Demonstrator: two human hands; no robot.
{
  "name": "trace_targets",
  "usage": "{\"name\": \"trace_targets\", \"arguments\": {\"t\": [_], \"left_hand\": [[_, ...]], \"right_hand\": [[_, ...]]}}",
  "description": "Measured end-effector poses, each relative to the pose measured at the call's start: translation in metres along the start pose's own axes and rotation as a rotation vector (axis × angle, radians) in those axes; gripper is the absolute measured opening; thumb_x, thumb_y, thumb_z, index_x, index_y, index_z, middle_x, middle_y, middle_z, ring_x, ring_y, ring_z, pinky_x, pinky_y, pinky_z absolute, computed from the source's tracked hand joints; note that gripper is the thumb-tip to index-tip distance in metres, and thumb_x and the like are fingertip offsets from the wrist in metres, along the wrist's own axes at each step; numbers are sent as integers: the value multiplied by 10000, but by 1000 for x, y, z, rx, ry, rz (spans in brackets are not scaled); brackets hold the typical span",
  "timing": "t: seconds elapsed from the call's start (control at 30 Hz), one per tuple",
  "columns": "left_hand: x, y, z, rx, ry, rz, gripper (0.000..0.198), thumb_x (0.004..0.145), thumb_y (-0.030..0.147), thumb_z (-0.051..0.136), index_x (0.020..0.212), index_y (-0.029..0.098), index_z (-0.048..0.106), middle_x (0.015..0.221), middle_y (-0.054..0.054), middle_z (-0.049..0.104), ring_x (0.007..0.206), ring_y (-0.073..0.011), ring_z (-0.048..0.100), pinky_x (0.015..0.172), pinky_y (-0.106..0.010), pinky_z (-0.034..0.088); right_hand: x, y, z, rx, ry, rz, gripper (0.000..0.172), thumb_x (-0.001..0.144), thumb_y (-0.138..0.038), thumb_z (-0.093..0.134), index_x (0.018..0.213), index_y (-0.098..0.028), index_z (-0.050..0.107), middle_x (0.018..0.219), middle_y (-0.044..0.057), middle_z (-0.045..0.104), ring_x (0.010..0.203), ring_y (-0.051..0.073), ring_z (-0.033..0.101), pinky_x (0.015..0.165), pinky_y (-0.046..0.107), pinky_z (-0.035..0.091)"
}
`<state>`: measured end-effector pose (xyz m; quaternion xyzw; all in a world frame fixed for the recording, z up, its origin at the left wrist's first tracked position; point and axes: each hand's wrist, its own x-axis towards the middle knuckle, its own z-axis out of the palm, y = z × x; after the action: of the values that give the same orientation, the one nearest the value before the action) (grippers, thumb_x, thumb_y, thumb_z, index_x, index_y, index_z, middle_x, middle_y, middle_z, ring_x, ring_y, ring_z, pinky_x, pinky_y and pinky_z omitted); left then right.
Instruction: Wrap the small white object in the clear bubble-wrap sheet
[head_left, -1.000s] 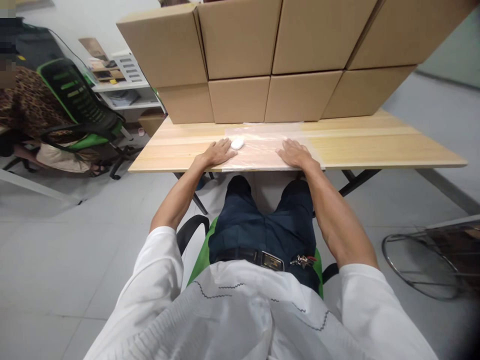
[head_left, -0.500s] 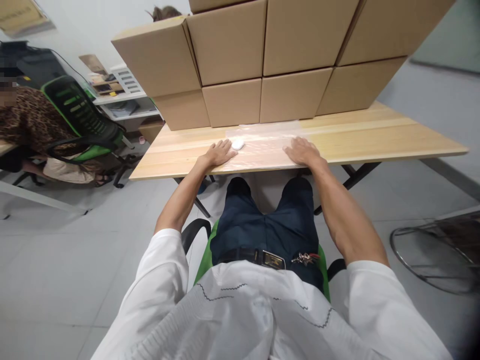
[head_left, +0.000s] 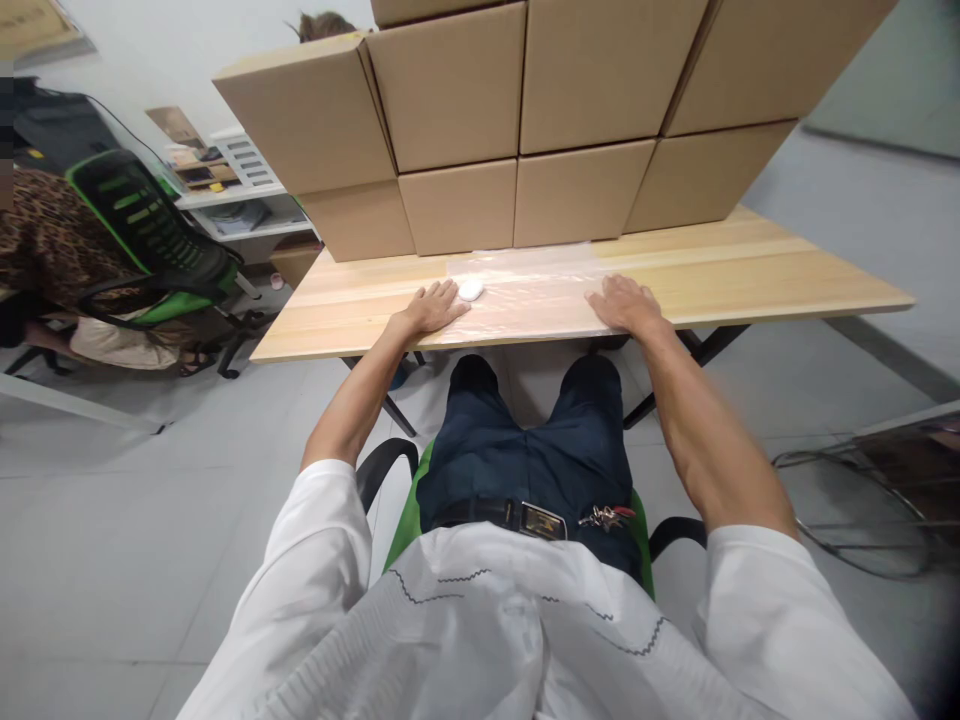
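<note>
A clear plastic sheet or bag (head_left: 532, 295) lies flat on the wooden table (head_left: 787, 275) in front of me. My left hand (head_left: 435, 308) rests at its left side, palm down with fingers spread. Close to that hand's fingertips sits a small white rounded object (head_left: 471, 290), on or beside the plastic; its kind I cannot make out. At the right edge of the plastic my right hand (head_left: 624, 303) lies palm down, fingers stretched out. Neither hand holds anything.
Stacked cardboard boxes (head_left: 457, 205) wall off the back of the table. To the left, a person sits by a green and black office chair (head_left: 142, 230), near white shelves (head_left: 240, 190). A metal-framed stool (head_left: 855, 510) stands low on the right.
My right hand has slid a little to the right, toward the plastic's right edge. My left hand stays by the white object. The whole view has shifted slightly.
</note>
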<state>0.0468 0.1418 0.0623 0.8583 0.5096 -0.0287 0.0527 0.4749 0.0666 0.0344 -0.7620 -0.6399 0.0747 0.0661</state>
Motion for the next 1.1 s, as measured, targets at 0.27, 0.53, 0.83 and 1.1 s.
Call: {"name": "trace_targets", "arguments": {"t": [0.27,0.53,0.83,1.1], "left_hand": [[-4,-6,-17,-134,-47,15,913,1195,732,236,1920,200,396,2044,-178,351,1924,-365,315,1583,-557,206],[25,10,-25,-328,126,137,840,1244,692,204,1835,221,571,1931,-114,567,1848,-401,458,1549,-510,310],[32,19,-6,-345,127,184,754,1245,629,238,1558,158,736,1662,-209,765,1543,-385,717,1409,-506,501],[45,21,3,-194,131,94,947,1175,785,396,1710,47,655,1859,-296,577,1735,-451,562,1488,-521,393]], "right_hand": [[10,5,-3,-32,145,25,936,1254,-681,290,1861,-12,535,1988,307,386,1874,508,320,1529,748,223],[31,-113,4,200,-28,-423,905,1266,-642,231,1978,-97,358,2049,123,339,1924,351,277,1591,491,172],[51,-100,18,58,-85,-323,868,1263,-599,302,1977,-111,366,2072,135,259,1936,357,239,1589,532,165],[48,-27,6,-25,12,-121,814,1263,-496,289,1894,-12,460,2009,265,371,1876,405,373,1549,571,274]]}}
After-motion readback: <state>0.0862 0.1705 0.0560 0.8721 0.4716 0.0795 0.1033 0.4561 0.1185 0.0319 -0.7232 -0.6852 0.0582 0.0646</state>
